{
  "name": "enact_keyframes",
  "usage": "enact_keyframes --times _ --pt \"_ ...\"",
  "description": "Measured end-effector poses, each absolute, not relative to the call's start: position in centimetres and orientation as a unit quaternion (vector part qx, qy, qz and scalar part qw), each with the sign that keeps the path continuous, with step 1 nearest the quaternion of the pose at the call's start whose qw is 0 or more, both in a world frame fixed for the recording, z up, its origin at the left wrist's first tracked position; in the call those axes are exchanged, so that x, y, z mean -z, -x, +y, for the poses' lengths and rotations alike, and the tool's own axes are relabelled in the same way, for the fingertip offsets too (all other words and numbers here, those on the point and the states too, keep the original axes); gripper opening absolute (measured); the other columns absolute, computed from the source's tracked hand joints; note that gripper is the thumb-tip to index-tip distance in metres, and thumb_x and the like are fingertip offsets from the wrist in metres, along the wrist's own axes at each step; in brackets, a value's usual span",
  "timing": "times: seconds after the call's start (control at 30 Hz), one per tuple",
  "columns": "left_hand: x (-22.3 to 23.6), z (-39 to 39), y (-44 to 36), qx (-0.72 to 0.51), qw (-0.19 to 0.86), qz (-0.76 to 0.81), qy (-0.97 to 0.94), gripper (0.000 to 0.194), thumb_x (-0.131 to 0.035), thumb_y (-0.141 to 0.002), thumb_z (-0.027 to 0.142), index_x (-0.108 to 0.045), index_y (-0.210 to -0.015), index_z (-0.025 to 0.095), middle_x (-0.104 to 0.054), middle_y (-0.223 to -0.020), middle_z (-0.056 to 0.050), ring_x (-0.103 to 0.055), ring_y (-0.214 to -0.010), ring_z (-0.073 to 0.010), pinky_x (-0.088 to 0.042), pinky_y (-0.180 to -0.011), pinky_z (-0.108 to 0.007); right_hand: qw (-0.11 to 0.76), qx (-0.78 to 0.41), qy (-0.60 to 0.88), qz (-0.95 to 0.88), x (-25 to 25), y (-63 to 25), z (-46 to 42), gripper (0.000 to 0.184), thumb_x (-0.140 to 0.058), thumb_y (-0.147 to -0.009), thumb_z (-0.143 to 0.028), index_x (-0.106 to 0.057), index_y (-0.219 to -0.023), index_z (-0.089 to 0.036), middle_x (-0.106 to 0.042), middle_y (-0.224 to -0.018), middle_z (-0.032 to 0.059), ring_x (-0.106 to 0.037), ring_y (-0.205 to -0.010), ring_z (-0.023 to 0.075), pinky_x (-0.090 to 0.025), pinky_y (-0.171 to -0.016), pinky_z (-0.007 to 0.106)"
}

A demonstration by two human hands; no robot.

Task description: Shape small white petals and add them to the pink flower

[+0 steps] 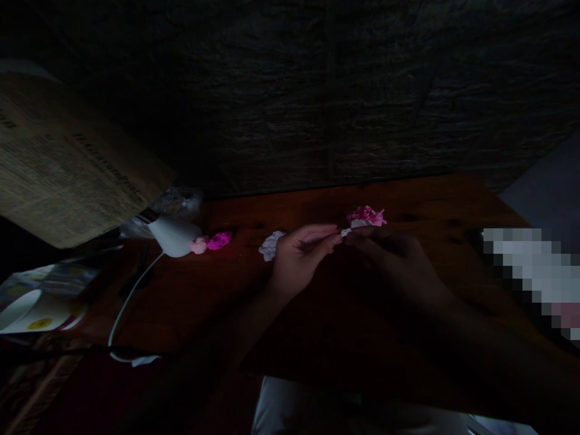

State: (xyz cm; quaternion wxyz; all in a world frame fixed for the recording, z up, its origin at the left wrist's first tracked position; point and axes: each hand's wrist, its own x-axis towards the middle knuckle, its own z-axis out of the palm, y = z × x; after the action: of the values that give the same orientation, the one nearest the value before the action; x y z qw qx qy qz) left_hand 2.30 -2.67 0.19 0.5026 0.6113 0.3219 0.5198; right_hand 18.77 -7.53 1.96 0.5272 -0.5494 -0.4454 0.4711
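Over the wooden table, my left hand and my right hand meet at the fingertips. Both pinch a small white crumpled piece of paper between them. Just behind my right hand lies a pink ruffled paper piece, with a white piece in front of it, partly hidden by the fingers. Beside my left hand rests a white crumpled paper, its right side covered by the hand. Farther left are a magenta crumpled piece and a pale pink one. The scene is very dark.
A white cone-shaped object with a white cable stands at left, near clear plastic wrap. A newspaper-print sheet and a white cup are farther left. A dark-edged device with a pixelated surface is at right.
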Motion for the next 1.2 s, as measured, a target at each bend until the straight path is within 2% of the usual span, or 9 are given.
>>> enact_keyframes --times 0.17,0.3,0.67,1.0,1.2 --pt "0.07 -3.03 -2.38 -0.537 0.439 0.316 -0.647 0.020 -0.079 -0.083 0.028 -0.078 -0.100 0.018 -0.081 -0.102 -0.008 -0.078 -0.093 -0.0203 -0.066 -0.083 -0.032 0.532 -0.466 0.538 -0.460 -2.13 -18.66 -7.63 0.035 -0.079 -0.074 -0.052 -0.078 -0.088 -0.019 -0.068 -0.071 0.0017 -0.052 -0.057 0.0119 -0.041 -0.052 0.025" --pt "-0.08 -3.08 -2.34 -0.537 0.405 0.331 -0.662 0.020 -0.078 -0.083 0.029 -0.078 -0.099 0.017 -0.081 -0.101 -0.008 -0.079 -0.092 -0.0201 -0.066 -0.088 -0.033 0.532 -0.463 0.534 -0.466 -2.31 -18.62 -7.75 0.032 -0.079 -0.076 -0.049 -0.078 -0.086 -0.019 -0.064 -0.067 -0.0004 -0.050 -0.056 0.0114 -0.040 -0.051 0.024" --pt "-0.25 -3.09 -2.38 -0.546 0.371 0.329 -0.675 0.017 -0.079 -0.082 0.024 -0.078 -0.097 0.018 -0.082 -0.099 -0.006 -0.079 -0.090 -0.0184 -0.066 -0.087 -0.030 0.533 -0.459 0.539 -0.463 -2.35 -18.52 -7.79 0.031 -0.079 -0.076 -0.049 -0.078 -0.087 -0.020 -0.065 -0.069 -0.0003 -0.052 -0.057 0.0116 -0.042 -0.054 0.025" --pt "0.02 -3.03 -2.31 -0.537 0.383 0.324 -0.678 0.021 -0.079 -0.083 0.025 -0.078 -0.102 0.018 -0.081 -0.103 -0.007 -0.078 -0.091 -0.0179 -0.065 -0.087 -0.030 0.537 -0.453 0.529 -0.477 -2.08 -18.66 -7.77 0.036 -0.079 -0.076 -0.053 -0.078 -0.088 -0.020 -0.069 -0.074 0.0018 -0.054 -0.059 0.0121 -0.043 -0.054 0.024" --pt "-0.12 -2.94 -2.24 -0.539 0.376 0.320 -0.683 0.017 -0.079 -0.083 0.026 -0.079 -0.098 0.018 -0.081 -0.100 -0.006 -0.079 -0.090 -0.0182 -0.066 -0.086 -0.031 0.536 -0.454 0.531 -0.474 -2.37 -18.50 -8.00 0.036 -0.079 -0.076 -0.052 -0.079 -0.091 -0.019 -0.070 -0.076 0.0023 -0.054 -0.060 0.0126 -0.043 -0.054 0.025"
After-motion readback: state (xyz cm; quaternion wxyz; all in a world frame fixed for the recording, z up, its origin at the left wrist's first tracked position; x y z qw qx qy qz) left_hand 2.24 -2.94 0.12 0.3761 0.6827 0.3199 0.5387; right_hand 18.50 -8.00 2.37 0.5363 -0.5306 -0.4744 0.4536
